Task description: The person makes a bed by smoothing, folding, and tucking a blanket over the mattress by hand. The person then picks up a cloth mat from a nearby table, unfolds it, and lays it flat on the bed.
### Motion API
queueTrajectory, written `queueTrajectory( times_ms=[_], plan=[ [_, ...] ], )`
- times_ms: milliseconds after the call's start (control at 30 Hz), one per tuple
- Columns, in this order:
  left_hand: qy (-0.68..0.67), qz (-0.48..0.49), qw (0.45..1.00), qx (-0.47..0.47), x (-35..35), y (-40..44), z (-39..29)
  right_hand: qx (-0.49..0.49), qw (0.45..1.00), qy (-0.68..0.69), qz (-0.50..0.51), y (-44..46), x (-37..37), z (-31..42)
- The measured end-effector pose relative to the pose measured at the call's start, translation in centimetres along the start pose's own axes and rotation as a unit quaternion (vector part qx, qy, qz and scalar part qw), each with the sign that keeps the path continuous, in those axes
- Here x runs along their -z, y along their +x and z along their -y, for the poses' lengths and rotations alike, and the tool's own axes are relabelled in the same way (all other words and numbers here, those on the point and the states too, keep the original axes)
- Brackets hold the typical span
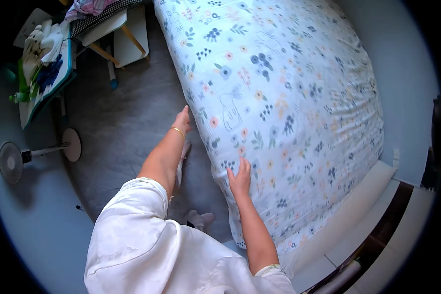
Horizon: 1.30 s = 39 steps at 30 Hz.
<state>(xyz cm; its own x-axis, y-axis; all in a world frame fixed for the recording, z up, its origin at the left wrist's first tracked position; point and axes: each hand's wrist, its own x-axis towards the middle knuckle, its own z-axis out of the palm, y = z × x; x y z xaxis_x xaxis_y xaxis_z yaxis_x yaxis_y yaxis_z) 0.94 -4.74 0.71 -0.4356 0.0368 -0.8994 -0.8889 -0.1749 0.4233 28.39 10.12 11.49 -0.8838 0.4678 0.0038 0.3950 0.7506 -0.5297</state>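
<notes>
While a white shirt (pixel 176 255) fills the foreground, both forearms reach forward to the near long edge of a mattress, wrapped in a floral bedsheet (pixel 279 127) printed with leaves, berries and outlined rabbits. The right hand (pixel 239 179), nearer, is spread with thumb and fingers apart over that edge; whether it presses on the cloth is unclear. The left hand (pixel 183 120), wearing a gold bangle (pixel 178 131) at the wrist, is seen edge-on with fingers extended right beside the sheet's side; its inner face is hidden, so I cannot tell whether it grips the fabric. The sheet lies fairly smooth near the hands and puckers into creases toward its right end. Across the grey floor (pixel 117 132) stands a fan (pixel 11 162) with a round base. Beyond it, a teal-edged table (pixel 49 105) bears pale plush toys (pixel 46 41) and a navy cloth (pixel 49 73); next to it, folded checked fabric (pixel 100 17) rests on a white seat (pixel 103 32) with wooden legs.
</notes>
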Motion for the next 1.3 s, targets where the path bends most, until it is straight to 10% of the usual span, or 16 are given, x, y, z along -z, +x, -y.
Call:
queueTrajectory(
  times_ms=[400, 600, 700, 767, 900, 1067, 1167, 1300],
  plan=[
    [-0.148, 0.246, 0.958, 0.014, -0.7, 11.9, -9.5, -0.047, 0.997, -0.053, 0.023, 18.0, -6.5, 4.6],
    [0.09, 0.077, 0.983, -0.136, 0.6, 16.5, -9.5, -0.076, 0.995, 0.028, 0.059, 18.6, -4.4, 5.9],
    [0.327, -0.161, 0.871, -0.331, 2.7, 15.3, -10.7, -0.073, 0.995, 0.02, 0.062, 18.2, -3.8, 7.2],
    [0.358, -0.242, 0.853, -0.291, 4.3, 13.1, -13.0, -0.088, 0.992, 0.046, 0.083, 17.9, -3.9, 8.1],
    [0.382, -0.314, 0.841, -0.221, 9.4, 13.2, -12.3, -0.014, 0.991, 0.013, 0.131, 15.5, -7.5, 9.6],
    [0.392, -0.144, 0.869, -0.266, 10.3, 17.3, -13.0, -0.111, 0.989, 0.035, 0.092, 16.1, -9.1, 9.9],
    [0.365, -0.178, 0.815, -0.414, 5.3, 14.3, -16.1, -0.15, 0.976, 0.127, 0.09, 15.9, -7.1, 10.1],
    [0.433, -0.162, 0.636, -0.618, -2.1, 4.7, -19.2, -0.114, 0.987, -0.107, -0.044, 13.4, -3.9, 8.6]
  ],
)
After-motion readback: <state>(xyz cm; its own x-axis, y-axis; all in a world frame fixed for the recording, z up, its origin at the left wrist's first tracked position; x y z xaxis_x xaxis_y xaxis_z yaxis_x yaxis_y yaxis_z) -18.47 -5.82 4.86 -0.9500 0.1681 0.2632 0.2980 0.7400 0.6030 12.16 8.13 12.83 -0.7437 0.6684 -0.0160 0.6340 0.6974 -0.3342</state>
